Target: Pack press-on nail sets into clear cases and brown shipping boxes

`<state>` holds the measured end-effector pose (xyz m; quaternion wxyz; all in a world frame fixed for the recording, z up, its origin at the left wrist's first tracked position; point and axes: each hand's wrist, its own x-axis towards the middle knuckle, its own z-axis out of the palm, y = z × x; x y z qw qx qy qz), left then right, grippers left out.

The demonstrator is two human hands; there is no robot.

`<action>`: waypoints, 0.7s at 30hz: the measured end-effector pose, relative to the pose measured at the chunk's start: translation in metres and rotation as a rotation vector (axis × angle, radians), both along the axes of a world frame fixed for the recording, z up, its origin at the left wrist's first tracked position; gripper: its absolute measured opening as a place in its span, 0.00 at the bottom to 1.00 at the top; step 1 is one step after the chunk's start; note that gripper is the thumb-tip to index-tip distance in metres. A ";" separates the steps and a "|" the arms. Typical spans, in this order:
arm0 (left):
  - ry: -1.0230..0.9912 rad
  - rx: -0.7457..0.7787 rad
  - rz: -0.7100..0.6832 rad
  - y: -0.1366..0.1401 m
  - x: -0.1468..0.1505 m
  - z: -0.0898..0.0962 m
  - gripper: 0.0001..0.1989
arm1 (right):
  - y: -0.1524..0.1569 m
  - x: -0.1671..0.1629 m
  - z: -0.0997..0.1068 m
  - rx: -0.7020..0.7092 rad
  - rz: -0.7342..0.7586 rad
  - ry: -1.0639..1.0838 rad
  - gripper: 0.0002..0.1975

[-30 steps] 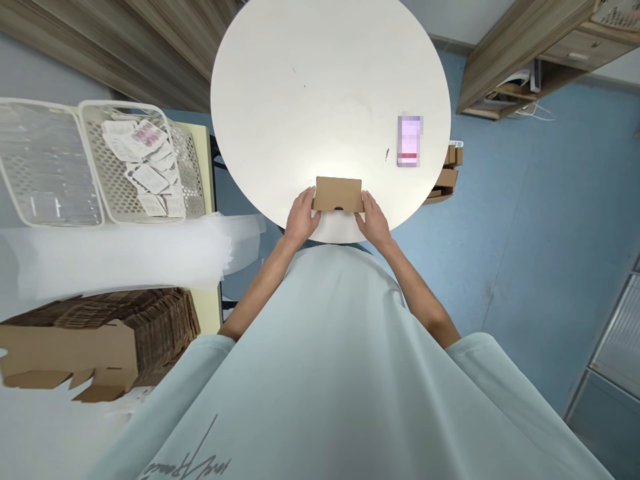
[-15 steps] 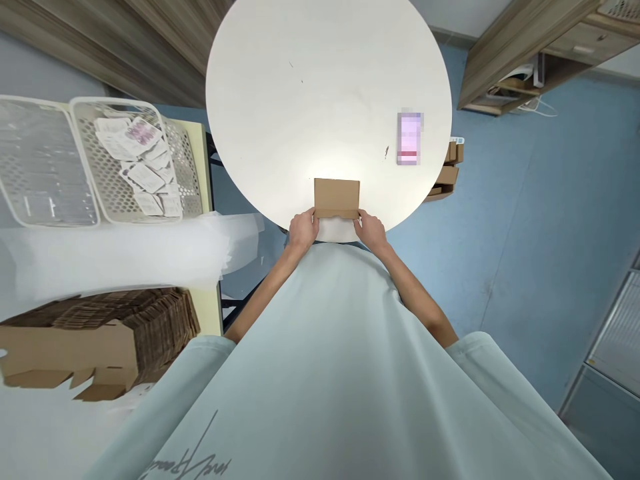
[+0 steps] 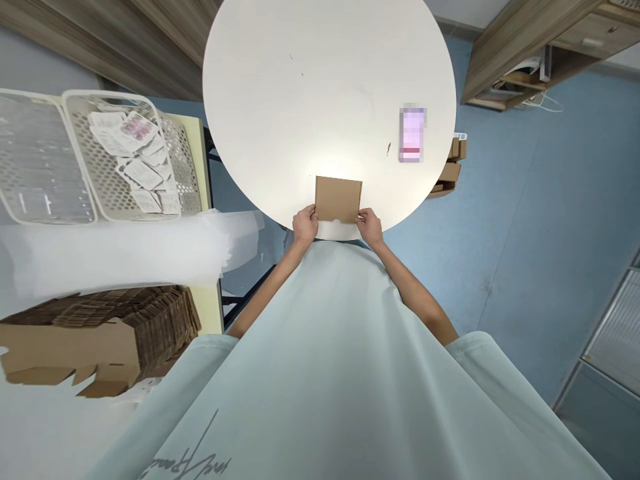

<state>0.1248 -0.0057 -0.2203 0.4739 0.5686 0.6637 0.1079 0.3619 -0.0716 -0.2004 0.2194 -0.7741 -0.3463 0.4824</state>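
Note:
A small brown cardboard box (image 3: pixel 339 199) lies near the front edge of the round white table (image 3: pixel 280 120). Its lid looks closed, with a small notch at the middle of the near edge. My left hand (image 3: pixel 305 224) grips the near left corner, fingers bent against the side. At the near right corner, my right hand (image 3: pixel 370 227) holds the box the same way. A phone-like object (image 3: pixel 412 135), blurred into pink and purple blocks, lies on the table to the right.
On the left side table stand a white perforated basket (image 3: pixel 120 157) of printed cards and another basket (image 3: pixel 45 160) of clear packets. White wrapping sheets (image 3: pixel 125 253) and a stack of flattened cardboard boxes (image 3: pixel 100 333) lie nearer. Brown boxes (image 3: pixel 450 173) stand beyond the table's right edge.
The front flap of the box has gone down out of sight, and the lid's notched near edge now shows. Both hands stay at the near corners, with slightly shifted fingers.

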 end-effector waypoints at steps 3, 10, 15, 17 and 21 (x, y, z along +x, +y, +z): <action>0.006 -0.023 0.053 -0.001 0.003 -0.003 0.24 | -0.003 -0.002 -0.006 0.026 -0.005 -0.014 0.08; 0.004 -0.019 0.059 0.000 0.005 -0.002 0.27 | -0.001 -0.002 -0.012 0.052 0.029 -0.050 0.20; 0.029 -0.034 0.057 0.004 0.005 -0.002 0.28 | 0.004 0.001 -0.018 0.101 0.082 -0.060 0.25; 0.027 -0.040 0.055 0.006 0.005 -0.003 0.28 | 0.007 0.002 -0.021 0.111 0.077 -0.087 0.25; 0.028 -0.077 0.054 0.013 0.008 -0.002 0.28 | 0.015 0.002 -0.026 0.134 0.039 -0.091 0.24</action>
